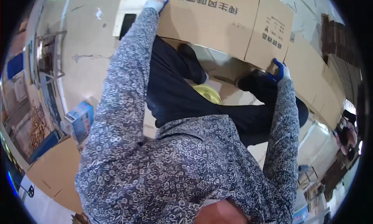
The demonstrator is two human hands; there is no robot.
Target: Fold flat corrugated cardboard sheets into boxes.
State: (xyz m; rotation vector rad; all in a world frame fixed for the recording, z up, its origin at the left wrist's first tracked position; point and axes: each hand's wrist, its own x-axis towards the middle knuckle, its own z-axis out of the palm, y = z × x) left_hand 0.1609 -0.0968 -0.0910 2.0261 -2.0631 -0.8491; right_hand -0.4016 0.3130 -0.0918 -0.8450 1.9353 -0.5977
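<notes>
A long flat sheet of brown cardboard (210,26), with dark print and fold creases, stretches across the far side in front of my legs. My left hand (156,5), in a white glove with blue fingers, grips its left end near the top of the view. Its fingers are partly hidden there. My right hand (283,71), gloved the same way, holds the sheet's near edge towards the right, with blue fingers at the edge. Beneath the sheet, between my feet, lies a round yellow object (208,93); I cannot make out its kind.
A black flat object (127,24) lies left of the sheet. To the left stands a blue box (80,119), with another cardboard piece (56,173) behind it. Stacked brown cardboard (334,37) is at the far right. Another person (345,136) is further off at the right.
</notes>
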